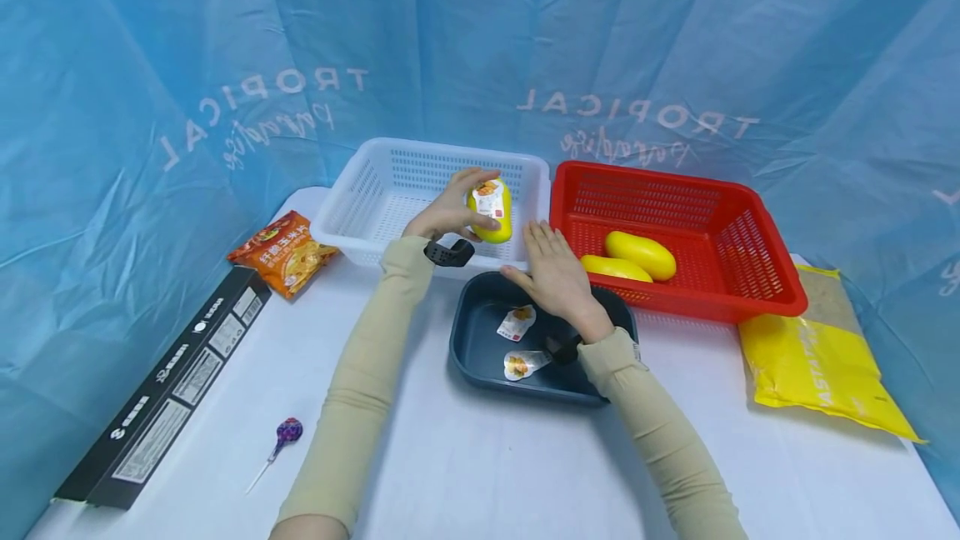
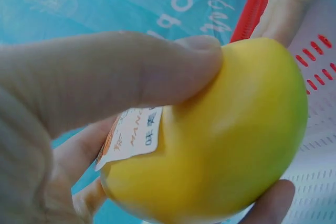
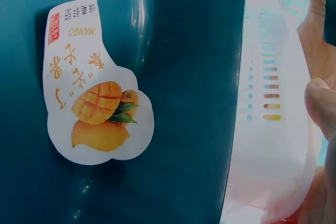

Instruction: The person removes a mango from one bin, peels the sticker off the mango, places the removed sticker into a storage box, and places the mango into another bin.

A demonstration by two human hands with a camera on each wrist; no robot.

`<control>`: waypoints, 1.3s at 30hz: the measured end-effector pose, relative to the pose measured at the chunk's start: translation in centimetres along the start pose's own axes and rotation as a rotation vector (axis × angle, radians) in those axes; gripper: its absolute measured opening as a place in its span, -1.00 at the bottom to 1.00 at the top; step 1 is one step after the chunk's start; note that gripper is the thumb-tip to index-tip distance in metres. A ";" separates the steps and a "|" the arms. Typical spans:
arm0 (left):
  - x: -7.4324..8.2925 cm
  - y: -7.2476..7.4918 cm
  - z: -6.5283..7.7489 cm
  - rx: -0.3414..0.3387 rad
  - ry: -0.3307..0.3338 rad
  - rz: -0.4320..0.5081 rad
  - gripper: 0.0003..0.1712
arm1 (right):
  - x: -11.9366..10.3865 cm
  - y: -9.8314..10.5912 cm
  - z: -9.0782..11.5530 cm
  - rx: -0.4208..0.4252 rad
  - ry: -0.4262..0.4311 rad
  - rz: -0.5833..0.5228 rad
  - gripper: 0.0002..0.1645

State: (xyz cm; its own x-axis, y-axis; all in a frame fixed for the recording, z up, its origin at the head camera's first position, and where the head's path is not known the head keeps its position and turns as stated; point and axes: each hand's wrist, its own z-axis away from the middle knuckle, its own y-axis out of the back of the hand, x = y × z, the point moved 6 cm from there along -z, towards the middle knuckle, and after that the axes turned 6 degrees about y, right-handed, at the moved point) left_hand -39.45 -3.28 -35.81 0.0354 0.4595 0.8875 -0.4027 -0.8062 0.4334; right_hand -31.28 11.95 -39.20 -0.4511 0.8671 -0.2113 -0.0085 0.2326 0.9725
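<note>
A yellow mango [image 1: 491, 210] is gripped in the left hand [image 1: 448, 211], thumb and fingers curled round it, and is held above the front wall of the white basket [image 1: 360, 198]. The right hand [image 1: 557, 273] is spread flat with straight fingers over the dark tray [image 1: 468, 340], holding nothing. A paper label [image 2: 134, 136] is stuck to the mango's smooth, glossy skin. It is judged that the label is best lifted from a free edge and peeled slowly, the fruit being kept steady (tearing is the risk). 2 peeled stickers [image 1: 517, 322] lie in the tray; 2 bare mangoes [image 1: 640, 254] lie in the red perforated basket [image 1: 750, 273].
</note>
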 end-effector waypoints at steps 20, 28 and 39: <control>1.1 -0.9 3.7 0.011 -0.124 0.044 -0.02 | 0.1 -0.1 0.0 0.000 -0.001 -0.003 0.03; 1.6 -2.2 6.1 -0.010 -0.181 0.018 -0.04 | 0.0 0.2 0.0 0.018 0.004 0.021 0.00; 1.8 -5.1 9.6 -0.058 -0.224 -0.003 -0.04 | -0.4 0.5 0.5 0.057 0.054 0.059 -0.12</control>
State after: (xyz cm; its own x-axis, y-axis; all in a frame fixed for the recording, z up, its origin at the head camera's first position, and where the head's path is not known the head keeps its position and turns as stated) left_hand -28.54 -1.93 -34.88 0.2360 0.3625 0.9016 -0.4540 -0.7792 0.4321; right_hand -30.68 11.97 -38.64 -0.4968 0.8553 -0.1471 0.0693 0.2080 0.9757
